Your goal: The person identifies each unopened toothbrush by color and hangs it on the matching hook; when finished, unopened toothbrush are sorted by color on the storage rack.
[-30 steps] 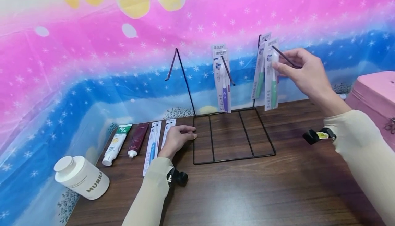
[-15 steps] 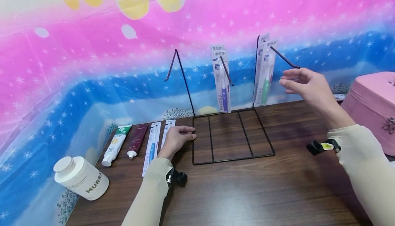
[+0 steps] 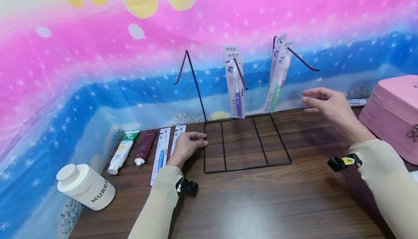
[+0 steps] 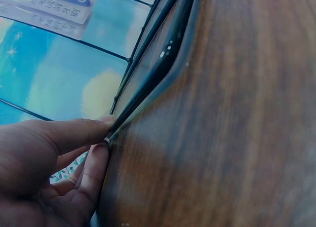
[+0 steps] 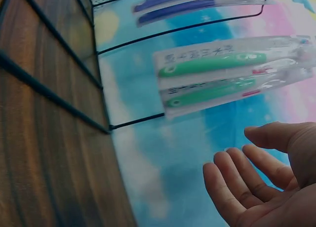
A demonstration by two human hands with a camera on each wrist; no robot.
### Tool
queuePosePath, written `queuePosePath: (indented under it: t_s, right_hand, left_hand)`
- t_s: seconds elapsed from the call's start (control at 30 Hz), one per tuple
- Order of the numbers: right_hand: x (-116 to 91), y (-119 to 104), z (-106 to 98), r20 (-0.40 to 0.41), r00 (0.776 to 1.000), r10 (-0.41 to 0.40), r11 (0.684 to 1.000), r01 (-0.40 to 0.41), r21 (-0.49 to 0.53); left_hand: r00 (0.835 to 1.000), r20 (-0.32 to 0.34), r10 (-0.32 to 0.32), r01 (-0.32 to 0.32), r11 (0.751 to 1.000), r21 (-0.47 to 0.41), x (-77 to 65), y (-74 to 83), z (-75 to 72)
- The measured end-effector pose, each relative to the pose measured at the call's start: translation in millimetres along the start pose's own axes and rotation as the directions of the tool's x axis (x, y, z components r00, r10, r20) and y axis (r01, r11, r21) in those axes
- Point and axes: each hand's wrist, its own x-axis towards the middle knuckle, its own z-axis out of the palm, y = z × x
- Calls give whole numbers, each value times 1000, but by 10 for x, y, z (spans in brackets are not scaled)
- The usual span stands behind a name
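My left hand (image 3: 187, 147) pinches the left side of a black wire display rack (image 3: 246, 169); in the left wrist view the thumb and fingers (image 4: 96, 160) meet at its wire. My right hand (image 3: 330, 104) is off to the right of the rack with fingers loosely bent and nothing in them. Packaged green toothbrushes (image 3: 277, 86) hang on the rack's right hook, the front one tilted; two show in the right wrist view, beside the right hand (image 5: 261, 182). Packaged purple toothbrushes (image 3: 237, 95) hang from the middle hook. The left hook (image 3: 180, 68) carries nothing.
Left of the rack lie packaged blue toothbrushes (image 3: 160, 155), a maroon tube (image 3: 145, 147) and a white-green toothpaste tube (image 3: 124, 152). A white bottle (image 3: 87, 187) stands at far left. At right are a pink case (image 3: 390, 115) and a white tube (image 3: 357, 102). A patterned cloth hangs behind.
My right hand has let go of the front green toothbrush pack and drawn down and right. That pack swung left on its hook. My left hand has stayed on the rack.
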Motion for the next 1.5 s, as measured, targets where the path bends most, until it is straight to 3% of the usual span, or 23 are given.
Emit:
queuePosePath:
  t_s: [0.17, 0.33, 0.57, 0.63, 0.73, 0.87, 1.0, 1.2, 1.5]
  right_hand:
    - [19, 138, 73, 119, 991, 59, 998, -59, 0]
    - [30, 280, 137, 277, 951, 139, 990, -134, -37]
    - [29, 437, 215, 364, 905, 219, 976, -196, -99]
    - [28, 468, 260, 392, 896, 208, 977, -175, -119]
    - [23, 506, 327, 427, 890, 157, 979, -83, -188]
    - [6, 530, 403, 428, 897, 110, 956, 23, -293]
    - [-31, 535, 447, 432, 898, 87, 942, 66, -329]
    - [-80, 515, 457, 457, 887, 59, 937, 109, -333]
    - [-145, 521, 545, 447, 892, 62, 945, 93, -315]
  left_hand:
    - [1000, -2, 0, 0, 1000, 6, 8, 13, 1]
    - [1000, 3, -2, 2, 1000, 14, -14, 25, -16]
    - [1000, 13, 0, 0, 1000, 14, -24, 36, -17]
    - [1000, 11, 0, 0, 1000, 14, -28, 31, -23]
    - [1000, 9, 3, -3, 1000, 15, -26, 27, -28]
    - [1000, 11, 9, -9, 1000, 15, -23, 29, -30]
    - [1000, 17, 7, -8, 1000, 16, -15, 34, -19]
    - [1000, 14, 9, -9, 1000, 8, -2, 65, 4]
    - [1000, 17, -9, 9, 1000, -5, -30, 30, -38]
